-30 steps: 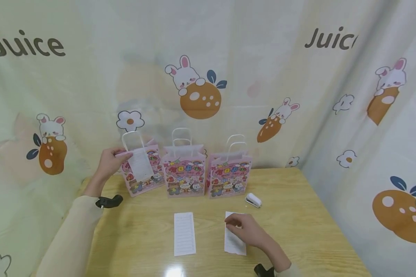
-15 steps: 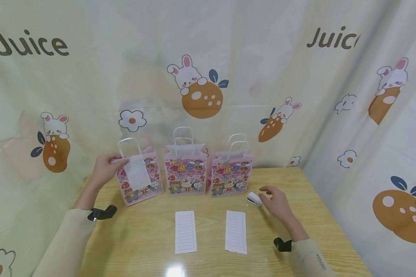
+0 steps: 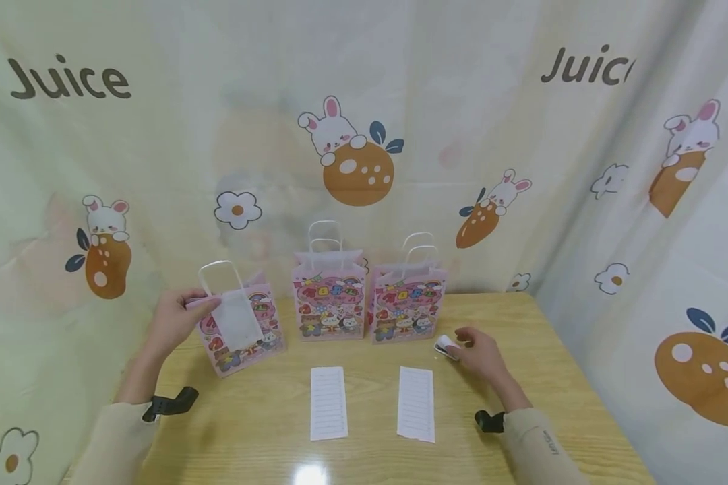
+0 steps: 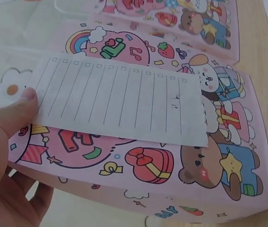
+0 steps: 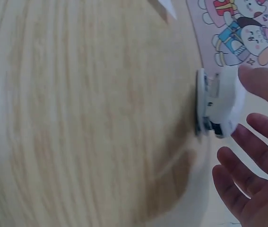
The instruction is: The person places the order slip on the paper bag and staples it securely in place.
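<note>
1. Stapler (image 5: 229, 101) is sitting on the table (image 3: 249, 431), just left of the right hand (image 3: 479, 353); left hand (image 3: 172, 320) is well apart, so the right is being the nearer one
2. Stapler's long axis is slanting far-left to near-right in head view, running from thumb side to fingertip side in right wrist view; can't tell which end is the mouth
3. Right grip: fingers are spreading loosely about it, thumb seeming to touch; no firm hold showing
4. Left grip: closing in a pinch on slip (image 4: 119, 101) and bag (image 3: 265, 315) at bag's upper left edge, thumb over slip
5. Slip is lying along bag's front, long axis sloping from thumb down and right; bag is leaning top-left, handle pointing up
6. Middle bag (image 3: 329, 306) and right bag (image 3: 408, 310) are standing between the hands; two loose slips (image 3: 329, 404) are lying nearer the person
</note>
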`<state>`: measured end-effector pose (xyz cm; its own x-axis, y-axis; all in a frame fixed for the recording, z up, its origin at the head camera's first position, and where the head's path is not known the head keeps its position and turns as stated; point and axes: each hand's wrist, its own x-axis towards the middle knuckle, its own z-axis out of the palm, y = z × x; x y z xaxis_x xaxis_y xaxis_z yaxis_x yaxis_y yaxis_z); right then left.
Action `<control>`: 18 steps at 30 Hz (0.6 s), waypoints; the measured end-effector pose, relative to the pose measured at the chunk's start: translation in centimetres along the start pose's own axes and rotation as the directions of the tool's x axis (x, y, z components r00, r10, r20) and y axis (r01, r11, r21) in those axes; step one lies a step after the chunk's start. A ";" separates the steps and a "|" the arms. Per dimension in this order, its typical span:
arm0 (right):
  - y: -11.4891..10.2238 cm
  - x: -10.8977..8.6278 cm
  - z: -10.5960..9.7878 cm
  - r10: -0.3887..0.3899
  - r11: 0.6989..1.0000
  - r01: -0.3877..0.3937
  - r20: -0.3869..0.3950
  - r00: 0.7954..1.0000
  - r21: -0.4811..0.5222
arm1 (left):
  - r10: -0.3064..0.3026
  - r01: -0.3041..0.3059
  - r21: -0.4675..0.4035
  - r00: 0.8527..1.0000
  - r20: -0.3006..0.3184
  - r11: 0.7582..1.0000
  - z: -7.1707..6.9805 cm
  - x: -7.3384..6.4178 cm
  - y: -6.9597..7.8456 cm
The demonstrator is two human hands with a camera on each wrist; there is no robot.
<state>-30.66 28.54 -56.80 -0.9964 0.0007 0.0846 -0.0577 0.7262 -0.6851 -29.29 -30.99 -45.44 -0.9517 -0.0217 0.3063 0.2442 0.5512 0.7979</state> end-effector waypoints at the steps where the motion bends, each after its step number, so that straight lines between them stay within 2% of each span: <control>1: 0.1 0.1 0.2 -0.003 1.000 0.003 -0.002 1.000 -0.007 | 0.005 -0.005 -0.001 1.000 -0.002 1.000 0.1 -0.3 0.1; 9: 0.4 0.4 1.0 -0.002 0.998 0.001 -0.016 1.000 -0.056 | -0.005 0.006 0.011 1.000 -0.021 1.000 0.9 -2.4 1.4; 18: 0.8 0.7 1.6 -0.019 0.997 0.018 -0.018 1.000 -0.072 | -0.015 0.013 -0.045 0.999 -0.043 0.999 1.6 -3.9 2.1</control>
<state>-31.53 27.98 -58.43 -0.9939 -0.0010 0.1102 -0.0706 0.7738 -0.6295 -25.32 -28.46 -45.79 -0.9463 -0.0655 0.3165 0.2401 0.5131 0.8241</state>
